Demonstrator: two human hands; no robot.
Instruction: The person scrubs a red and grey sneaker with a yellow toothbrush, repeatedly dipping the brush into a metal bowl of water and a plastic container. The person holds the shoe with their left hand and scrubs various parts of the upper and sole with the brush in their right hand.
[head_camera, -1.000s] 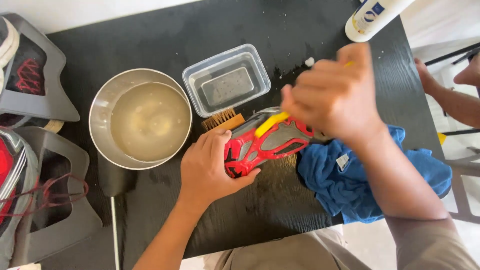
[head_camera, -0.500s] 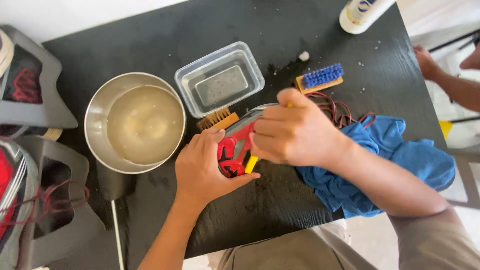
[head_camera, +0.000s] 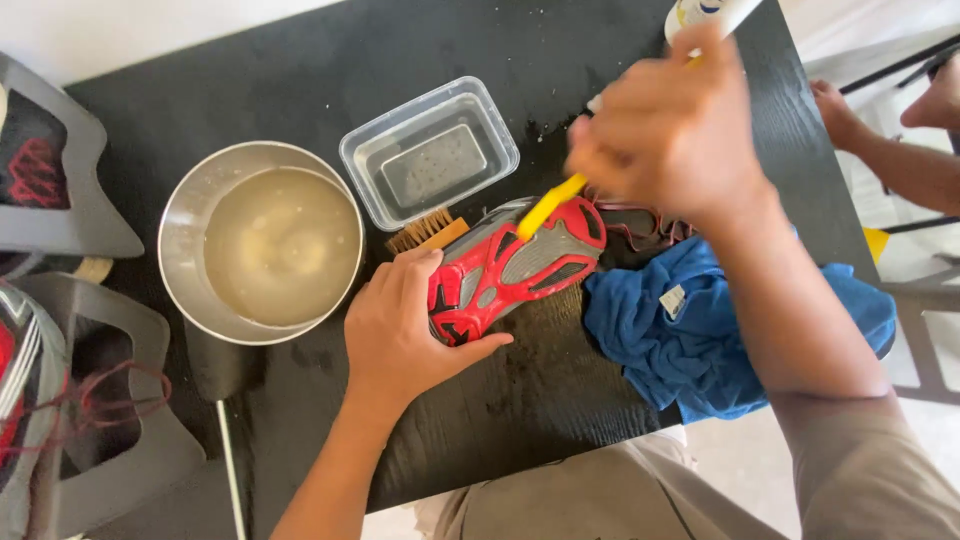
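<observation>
Head view shows the right hand (head_camera: 670, 130) closed in a tight grip around a yellow-handled brush (head_camera: 548, 205), whose yellow end slants down to meet the upturned sole of a red and grey shoe (head_camera: 515, 265); the brush head itself is blurred and mostly hidden under the fingers. Just below and to the left of that grip, the left hand (head_camera: 400, 330) clamps the heel end of the shoe, thumb along the near edge and fingers curled over the far side, pinning it sole-up on the black surface (head_camera: 300, 80).

Wet patches darken the surface under and in front of the shoe, and the sole looks damp, so scrubbing appears well under way; whether the sole is clean yet cannot be told, and the upper faces down out of sight. Red laces (head_camera: 650, 225) lie loose just beyond the toe, out of the shoe.

Beside the shoe, right of the left-hand grip, a blue cloth (head_camera: 690, 340) lies bunched and dry-looking, apparently not yet used for wiping. Behind the shoe sit a wooden bristle brush (head_camera: 428, 232) and a clear plastic tub (head_camera: 430, 150) holding a little water. Farther left stands a metal bowl (head_camera: 200, 200) of cloudy water. More shoes (head_camera: 40, 400) wait at the far left, looking untouched. Another person's hand (head_camera: 840, 110) rests at the far right edge.
</observation>
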